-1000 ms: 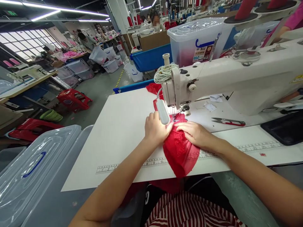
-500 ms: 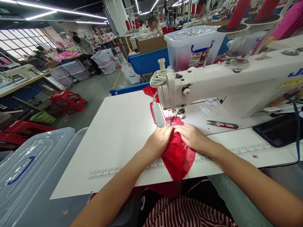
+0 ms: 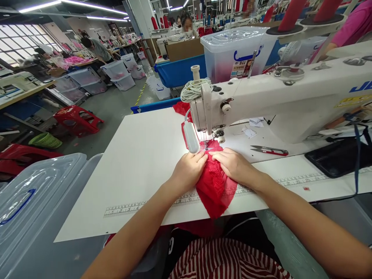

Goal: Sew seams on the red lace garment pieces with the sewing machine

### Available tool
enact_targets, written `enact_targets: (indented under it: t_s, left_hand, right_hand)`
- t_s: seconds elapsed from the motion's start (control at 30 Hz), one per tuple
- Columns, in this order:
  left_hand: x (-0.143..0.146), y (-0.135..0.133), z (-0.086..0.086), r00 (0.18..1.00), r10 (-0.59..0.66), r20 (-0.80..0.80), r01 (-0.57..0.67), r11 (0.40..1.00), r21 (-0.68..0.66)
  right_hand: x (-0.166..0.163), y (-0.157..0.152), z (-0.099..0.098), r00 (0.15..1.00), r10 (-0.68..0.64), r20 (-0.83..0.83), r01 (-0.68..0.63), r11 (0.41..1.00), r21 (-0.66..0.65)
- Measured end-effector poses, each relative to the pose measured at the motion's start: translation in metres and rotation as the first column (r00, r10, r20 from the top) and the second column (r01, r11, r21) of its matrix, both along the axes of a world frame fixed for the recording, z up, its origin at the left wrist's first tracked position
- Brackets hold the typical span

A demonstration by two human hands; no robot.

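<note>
Red sheer lace fabric (image 3: 214,186) lies under the needle area of a white sewing machine (image 3: 250,100) and spreads toward me to the table's front edge. On its left side, my left hand (image 3: 189,170) is closed, thumb and fingers gripping the cloth just in front of the presser foot (image 3: 206,145). My right hand (image 3: 234,164) holds the fabric from the right, fingertips close to the left hand's. More of the red cloth shows behind the machine head. The fingers partly hide the fabric's edges.
Red-handled thread snips (image 3: 269,150) lie right of my right hand. A black phone-like object (image 3: 334,157) rests farther right. Paper scraps (image 3: 250,132) sit by the machine arm. A printed ruler runs along the white table (image 3: 139,155). A lidded plastic box (image 3: 40,193) stands at left.
The whole view has shifted slightly, moving the scene a little left and up. Both hands stay on the red fabric close to the presser foot, with little visible change in grip.
</note>
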State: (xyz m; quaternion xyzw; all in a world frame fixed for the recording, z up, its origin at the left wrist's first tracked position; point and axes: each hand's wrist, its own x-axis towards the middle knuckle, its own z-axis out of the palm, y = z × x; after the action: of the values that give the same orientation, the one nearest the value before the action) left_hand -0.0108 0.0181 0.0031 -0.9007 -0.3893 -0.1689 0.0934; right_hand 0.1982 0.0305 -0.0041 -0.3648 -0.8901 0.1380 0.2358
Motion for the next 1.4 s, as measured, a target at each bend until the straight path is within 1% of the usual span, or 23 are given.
enact_targets:
  t_s: [0.1, 0.27, 0.43, 0.63, 0.83, 1.03, 1.17, 1.4]
  left_hand:
    - [-0.0003, -0.0008, 0.0005, 1.0, 0.018, -0.005, -0.019, 1.0, -0.012]
    - [-0.0026, -0.0017, 0.0027, 0.995, 0.031, -0.094, -0.031, 1.0, 0.002]
    - [-0.0047, -0.0018, 0.0032, 0.987, 0.035, -0.156, -0.022, 0.996, 0.089]
    - [-0.0045, -0.0022, 0.0, 0.988, 0.032, -0.151, -0.005, 0.985, 0.173]
    - [-0.0031, -0.0011, -0.0025, 0.986, 0.031, -0.162, -0.001, 0.983, 0.183]
    - [-0.0019, -0.0003, -0.0035, 0.982, 0.075, -0.172, -0.037, 0.975, 0.218]
    - [-0.0022, 0.0007, -0.0033, 0.983, 0.067, -0.171, -0.032, 0.979, 0.199]
    - [-0.0032, 0.0011, -0.0028, 0.983, 0.047, -0.176, -0.016, 0.985, 0.173]
  right_hand:
    - [0.0001, -0.0002, -0.0005, 1.0, -0.01, -0.002, 0.01, 1.0, 0.006]
    - [-0.0004, 0.001, -0.0027, 1.0, -0.002, 0.017, 0.001, 1.0, 0.021]
    - [-0.0006, 0.002, -0.0028, 1.0, 0.001, 0.0, -0.001, 1.0, 0.03]
    - [-0.0012, 0.001, 0.0017, 1.0, -0.01, 0.01, 0.01, 1.0, 0.016]
    - [-0.0011, 0.0036, -0.0002, 1.0, -0.008, 0.006, 0.008, 1.0, 0.028]
    - [-0.0014, 0.0029, 0.0021, 1.0, -0.008, 0.021, 0.007, 0.999, 0.032]
    - [-0.0017, 0.0033, 0.0022, 0.999, -0.026, 0.036, 0.026, 1.0, 0.017]
    - [-0.0017, 0.0074, -0.0019, 0.999, -0.028, 0.026, 0.026, 0.999, 0.045]
